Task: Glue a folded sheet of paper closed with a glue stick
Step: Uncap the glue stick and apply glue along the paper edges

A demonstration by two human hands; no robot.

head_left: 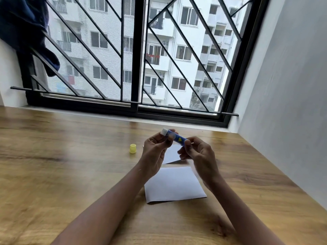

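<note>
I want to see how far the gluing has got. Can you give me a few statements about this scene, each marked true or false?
1. The left hand and the right hand both hold the glue stick. True.
2. The yellow cap is on the glue stick. False: it stands on the table, left of the hands.
3. The white paper lies on the table below the hands. True.
4. The glue tip touches the paper. False: the stick is held in the air above it.
5. A red cloth hangs at the window. False: the cloth is dark blue.
</note>
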